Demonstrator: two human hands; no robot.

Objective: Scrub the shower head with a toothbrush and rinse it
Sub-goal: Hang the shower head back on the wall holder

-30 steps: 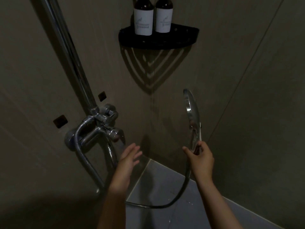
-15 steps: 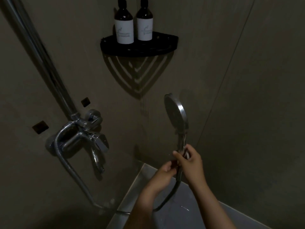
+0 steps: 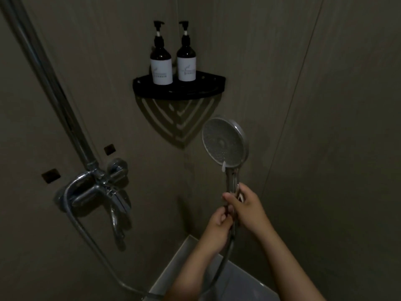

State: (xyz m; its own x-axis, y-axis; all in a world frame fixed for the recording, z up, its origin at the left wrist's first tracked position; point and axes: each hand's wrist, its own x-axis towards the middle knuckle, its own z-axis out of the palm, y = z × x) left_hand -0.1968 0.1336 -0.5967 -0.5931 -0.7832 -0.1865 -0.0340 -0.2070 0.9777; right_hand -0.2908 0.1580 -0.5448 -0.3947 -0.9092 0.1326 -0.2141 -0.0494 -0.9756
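Observation:
A round chrome shower head (image 3: 224,142) stands upright in the dim shower corner, its nozzle face turned toward me. My right hand (image 3: 247,206) grips its handle just below the head. My left hand (image 3: 219,222) holds the lower end of the handle, where the hose (image 3: 219,272) joins, fingers curled round it. No toothbrush shows in this view.
A chrome mixer tap (image 3: 97,190) with a lever sits on the left wall under a riser pipe (image 3: 54,92). A black corner shelf (image 3: 178,88) carries two dark pump bottles (image 3: 161,61). A pale ledge (image 3: 186,253) lies below my arms.
My left hand came from near the tap and took hold of the handle's lower end. The shower head turned from edge-on until its face is toward me.

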